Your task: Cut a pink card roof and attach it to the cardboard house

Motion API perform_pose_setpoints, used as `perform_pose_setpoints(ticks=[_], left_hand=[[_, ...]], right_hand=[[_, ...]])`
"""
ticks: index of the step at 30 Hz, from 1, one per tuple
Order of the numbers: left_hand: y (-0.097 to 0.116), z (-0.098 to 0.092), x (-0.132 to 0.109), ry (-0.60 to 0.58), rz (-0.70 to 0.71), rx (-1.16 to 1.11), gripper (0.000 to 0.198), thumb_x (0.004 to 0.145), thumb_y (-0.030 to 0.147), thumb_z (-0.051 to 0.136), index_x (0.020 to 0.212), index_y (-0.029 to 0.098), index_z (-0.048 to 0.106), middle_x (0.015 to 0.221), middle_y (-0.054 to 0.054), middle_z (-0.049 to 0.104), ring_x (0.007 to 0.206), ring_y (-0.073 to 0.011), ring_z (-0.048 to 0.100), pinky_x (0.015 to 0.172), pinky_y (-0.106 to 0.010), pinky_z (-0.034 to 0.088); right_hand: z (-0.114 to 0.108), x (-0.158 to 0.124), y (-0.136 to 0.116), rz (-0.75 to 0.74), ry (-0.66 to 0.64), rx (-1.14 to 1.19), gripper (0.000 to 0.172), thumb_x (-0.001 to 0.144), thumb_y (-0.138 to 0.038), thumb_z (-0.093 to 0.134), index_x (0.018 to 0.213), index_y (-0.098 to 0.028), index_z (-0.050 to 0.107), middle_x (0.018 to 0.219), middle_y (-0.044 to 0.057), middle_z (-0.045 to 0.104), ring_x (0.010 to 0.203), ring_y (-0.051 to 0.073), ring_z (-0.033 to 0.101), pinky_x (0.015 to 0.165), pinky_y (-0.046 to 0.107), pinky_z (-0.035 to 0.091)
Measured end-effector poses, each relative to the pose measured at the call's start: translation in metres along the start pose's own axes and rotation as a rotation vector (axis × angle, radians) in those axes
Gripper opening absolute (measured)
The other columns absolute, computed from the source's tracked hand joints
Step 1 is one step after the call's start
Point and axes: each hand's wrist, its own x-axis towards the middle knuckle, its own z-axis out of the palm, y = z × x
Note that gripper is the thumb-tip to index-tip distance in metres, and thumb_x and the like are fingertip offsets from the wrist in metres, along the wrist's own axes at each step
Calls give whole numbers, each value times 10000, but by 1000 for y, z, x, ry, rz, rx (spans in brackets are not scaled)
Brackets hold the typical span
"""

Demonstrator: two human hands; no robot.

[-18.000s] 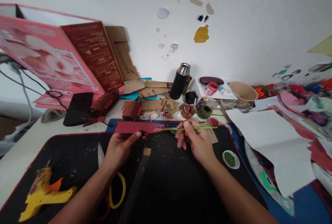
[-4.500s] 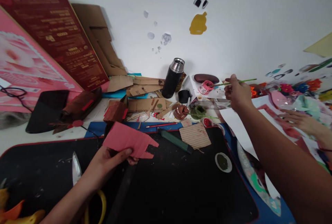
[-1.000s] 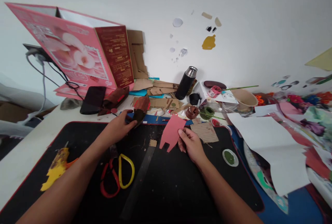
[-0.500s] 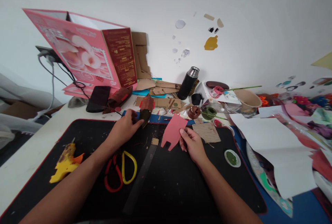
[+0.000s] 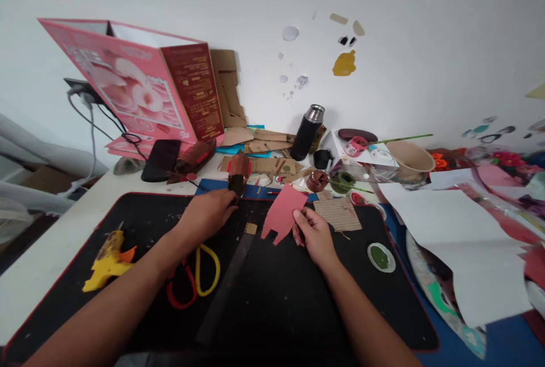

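Note:
My right hand (image 5: 314, 233) pinches the right edge of a pink paper cutout (image 5: 281, 214) between thumb and fingers, above the black mat. The cutout has a notch in its lower edge. My left hand (image 5: 209, 214) is low over the mat's back edge, back of the hand up, fingers curled together and pointing down. Its fingertips are largely hidden, so whatever they hold cannot be made out. Just beyond them lies a brown and dark green painted piece (image 5: 239, 171). Scissors (image 5: 208, 270) with one red and one yellow handle lie beside my left forearm.
A yellow glue gun (image 5: 108, 265) lies on the left of the black mat (image 5: 293, 310). A dark ruler (image 5: 225, 287), corrugated cardboard (image 5: 338, 215) and a dish of green paint (image 5: 381, 257) are also there. Behind stand paint jars (image 5: 317, 181) and a black flask (image 5: 308, 131).
My left hand has turned palm down and dropped slightly toward the mat. My right hand keeps its pinch on the pink cutout, nearly still. The view has shifted slightly.

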Motion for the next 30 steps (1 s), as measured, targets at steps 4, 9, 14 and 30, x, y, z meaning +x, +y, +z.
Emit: perform_pose_setpoints(ticks=[4,9,14,30], left_hand=[[18,0,-2,-11,49,56,179,1033,277,544,1052,184,696,1050,-145,759,1016,-340,729,810,-403,535],[32,1,-12,-29,77,109,204,1048,279,534,1024,169,704,1038,-159,756,1006,-346,731,796,-408,547],[29,4,-23,20,60,60,234,1058,313,519,1050,190,718,1076,-144,778,1006,-337,750,789,-412,565],[12,-12,-38,245,-31,-392,388,1009,524,496,1057,262,777,1068,-57,829,966,-268,776,883,-374,587]], right_hand=[[-1,0,-1,-1,-8,10,461,902,-662,701,833,-216,609,485,-52,548,376,92,408,394,216,284],[-2,0,0,1,-5,11,470,902,-671,699,834,-211,627,501,-45,551,389,97,422,394,221,292],[-3,-1,1,2,-13,8,460,904,-668,696,845,-217,629,496,-53,540,388,99,410,395,227,290],[0,12,-7,182,-117,-71,572,838,-737,724,662,-238,508,468,-66,498,332,75,359,339,210,217]])
